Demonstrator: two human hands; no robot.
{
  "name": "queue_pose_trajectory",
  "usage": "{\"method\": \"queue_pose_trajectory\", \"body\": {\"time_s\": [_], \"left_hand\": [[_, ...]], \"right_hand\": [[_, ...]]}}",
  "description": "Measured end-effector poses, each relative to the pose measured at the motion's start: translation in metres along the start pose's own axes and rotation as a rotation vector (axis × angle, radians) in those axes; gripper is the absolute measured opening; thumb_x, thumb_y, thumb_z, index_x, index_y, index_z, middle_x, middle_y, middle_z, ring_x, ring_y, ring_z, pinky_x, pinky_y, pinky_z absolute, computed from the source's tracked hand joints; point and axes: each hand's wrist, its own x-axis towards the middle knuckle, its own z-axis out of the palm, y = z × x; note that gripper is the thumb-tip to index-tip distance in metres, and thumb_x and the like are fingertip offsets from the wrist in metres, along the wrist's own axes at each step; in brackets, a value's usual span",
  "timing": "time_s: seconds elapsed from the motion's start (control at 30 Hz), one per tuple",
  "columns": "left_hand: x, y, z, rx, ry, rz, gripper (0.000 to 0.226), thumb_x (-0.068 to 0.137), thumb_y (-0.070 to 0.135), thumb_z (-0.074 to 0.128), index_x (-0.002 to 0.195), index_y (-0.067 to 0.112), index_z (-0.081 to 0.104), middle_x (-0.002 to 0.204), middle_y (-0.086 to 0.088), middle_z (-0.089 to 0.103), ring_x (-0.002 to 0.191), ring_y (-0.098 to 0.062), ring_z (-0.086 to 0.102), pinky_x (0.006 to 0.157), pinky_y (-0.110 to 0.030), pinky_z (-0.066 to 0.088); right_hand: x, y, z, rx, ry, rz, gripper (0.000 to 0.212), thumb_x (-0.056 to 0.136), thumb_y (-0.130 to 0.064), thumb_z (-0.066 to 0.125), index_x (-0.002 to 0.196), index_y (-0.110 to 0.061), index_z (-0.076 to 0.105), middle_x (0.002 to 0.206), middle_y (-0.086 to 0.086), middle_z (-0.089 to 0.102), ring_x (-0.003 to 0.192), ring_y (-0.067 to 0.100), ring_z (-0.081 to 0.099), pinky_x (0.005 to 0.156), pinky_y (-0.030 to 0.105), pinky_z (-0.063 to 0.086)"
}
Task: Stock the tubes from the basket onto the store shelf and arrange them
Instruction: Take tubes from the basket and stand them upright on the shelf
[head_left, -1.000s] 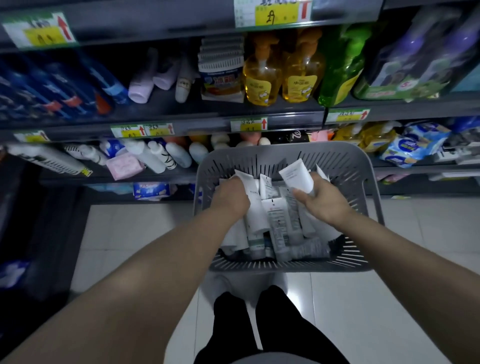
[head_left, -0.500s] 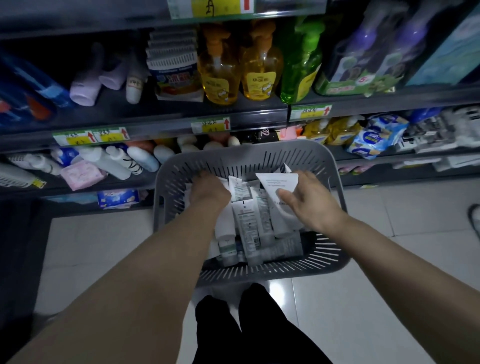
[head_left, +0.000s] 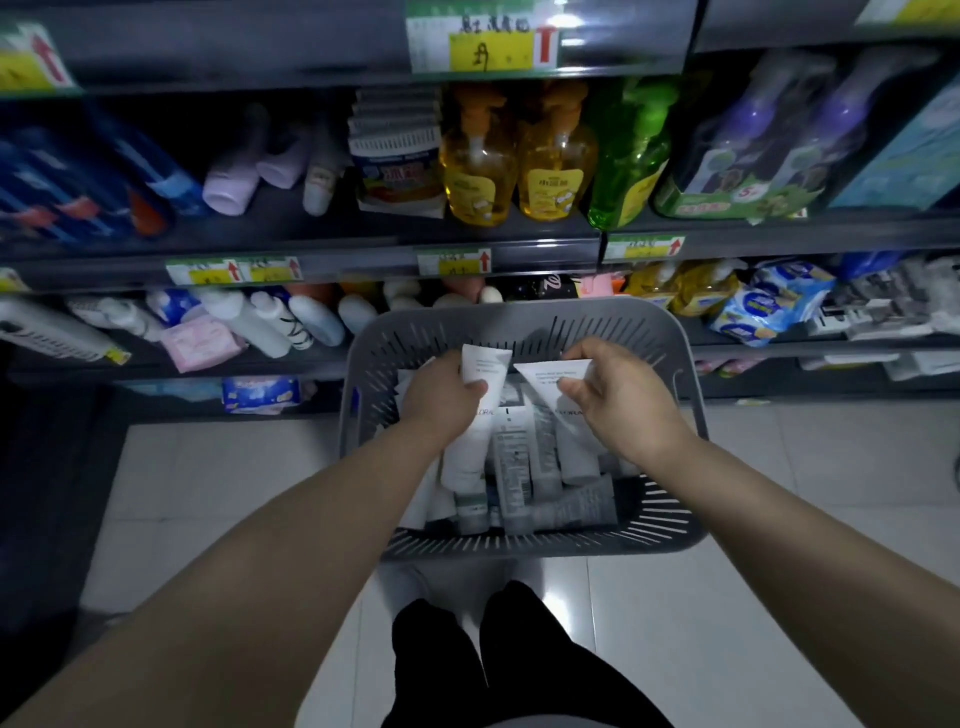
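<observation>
A grey slotted basket (head_left: 519, 322) stands on the floor in front of the store shelf (head_left: 363, 254), with several white and grey tubes (head_left: 514, 457) lying in it. My left hand (head_left: 441, 395) grips one white tube (head_left: 483, 364) by its upper part, with the crimped end pointing up. My right hand (head_left: 618, 400) pinches a second white tube (head_left: 550, 376) near its flat end. Both hands are over the basket, close together, and both tubes still reach down among the others.
Yellow soap bottles (head_left: 514, 166), a green bottle (head_left: 628, 156) and purple spray bottles (head_left: 779, 135) fill the upper shelf. White bottles (head_left: 270, 322) and a pink packet (head_left: 200, 343) lie on the lower shelf to the left. My dark-trousered legs (head_left: 498, 654) stand on pale floor tiles.
My left hand has come up out of the pile holding a white tube. My right hand has shifted its tube slightly. The view has swung back to the right.
</observation>
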Motion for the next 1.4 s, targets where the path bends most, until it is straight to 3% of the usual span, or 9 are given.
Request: {"method": "queue_pose_trajectory", "body": {"time_s": [0.1, 0.27, 0.43, 0.6, 0.73, 0.9, 1.03, 1.23, 1.4], "left_hand": [[-0.029, 0.006, -0.03, -0.13, 0.061, 0.122, 0.023, 0.091, 0.016, 0.06, 0.112, 0.009, 0.058, 0.107, -0.006, 0.067, 0.099, -0.02, 0.062, 0.076, -0.023, 0.043], [-0.072, 0.01, -0.095, -0.146, 0.211, 0.267, 0.024, 0.091, 0.018, 0.06, 0.112, 0.017, 0.048, 0.101, 0.002, 0.061, 0.09, -0.013, 0.059, 0.074, -0.027, 0.048], [-0.105, 0.0, -0.167, -0.177, 0.318, 0.294, 0.021, 0.092, 0.017, 0.059, 0.11, 0.019, 0.049, 0.102, 0.003, 0.061, 0.092, -0.016, 0.058, 0.073, -0.029, 0.047], [-0.124, -0.021, -0.241, -0.225, 0.531, 0.269, 0.014, 0.089, 0.015, 0.061, 0.098, 0.019, 0.051, 0.084, 0.004, 0.057, 0.083, -0.02, 0.056, 0.062, -0.03, 0.043], [-0.137, -0.056, -0.298, -0.302, 0.637, 0.286, 0.015, 0.088, 0.015, 0.063, 0.098, 0.017, 0.052, 0.084, -0.001, 0.059, 0.087, -0.029, 0.061, 0.074, -0.044, 0.051], [-0.154, -0.093, -0.367, -0.281, 0.801, 0.274, 0.02, 0.086, 0.013, 0.061, 0.099, 0.023, 0.049, 0.084, 0.008, 0.057, 0.084, -0.021, 0.059, 0.073, -0.039, 0.051], [-0.158, -0.109, -0.424, -0.299, 0.881, 0.284, 0.023, 0.081, 0.01, 0.06, 0.099, 0.021, 0.052, 0.089, 0.004, 0.061, 0.085, -0.021, 0.061, 0.069, -0.032, 0.048], [-0.154, -0.115, -0.51, -0.342, 0.948, 0.36, 0.025, 0.079, 0.012, 0.064, 0.095, 0.026, 0.053, 0.086, 0.015, 0.059, 0.088, -0.02, 0.064, 0.079, -0.048, 0.057], [-0.118, -0.109, -0.569, -0.287, 1.042, 0.357, 0.026, 0.078, 0.01, 0.063, 0.099, 0.022, 0.054, 0.094, 0.006, 0.061, 0.09, -0.021, 0.06, 0.082, -0.04, 0.054]], "right_hand": [[-0.005, -0.015, -0.005, 0.027, 0.051, -0.066, 0.016, 0.091, -0.02, 0.061, 0.107, -0.019, 0.057, 0.08, -0.005, 0.051, 0.075, 0.017, 0.051, 0.063, 0.026, 0.033], [-0.01, -0.056, -0.011, -0.096, 0.077, -0.3, 0.023, 0.092, -0.016, 0.057, 0.114, -0.013, 0.054, 0.102, 0.013, 0.06, 0.087, 0.034, 0.06, 0.064, 0.036, 0.047], [-0.017, -0.121, -0.018, -0.281, 0.18, -0.47, 0.018, 0.093, -0.015, 0.051, 0.111, -0.014, 0.051, 0.105, 0.009, 0.049, 0.086, 0.035, 0.054, 0.055, 0.032, 0.03], [-0.018, -0.193, -0.022, -0.317, 0.299, -0.528, 0.02, 0.089, -0.014, 0.055, 0.108, -0.019, 0.05, 0.108, 0.005, 0.053, 0.097, 0.034, 0.055, 0.059, 0.034, 0.036], [-0.021, -0.257, -0.015, -0.363, 0.376, -0.586, 0.023, 0.087, -0.015, 0.055, 0.108, -0.02, 0.048, 0.103, 0.004, 0.052, 0.097, 0.032, 0.056, 0.058, 0.034, 0.04], [-0.02, -0.34, -0.01, -0.297, 0.449, -0.618, 0.022, 0.091, -0.019, 0.054, 0.112, -0.019, 0.047, 0.107, 0.005, 0.053, 0.095, 0.032, 0.055, 0.06, 0.035, 0.039], [-0.016, -0.401, -0.008, -0.183, 0.523, -0.64, 0.023, 0.091, -0.014, 0.053, 0.112, -0.021, 0.048, 0.106, 0.003, 0.052, 0.088, 0.028, 0.053, 0.06, 0.033, 0.037], [0.003, -0.465, -0.009, -0.122, 0.543, -0.671, 0.02, 0.092, -0.019, 0.053, 0.112, -0.021, 0.05, 0.104, 0.0, 0.054, 0.088, 0.023, 0.054, 0.063, 0.034, 0.04], [0.042, -0.506, -0.009, -0.092, 0.579, -0.702, 0.02, 0.093, -0.02, 0.051, 0.113, -0.022, 0.05, 0.102, -0.001, 0.053, 0.085, 0.02, 0.051, 0.062, 0.031, 0.037]]}}
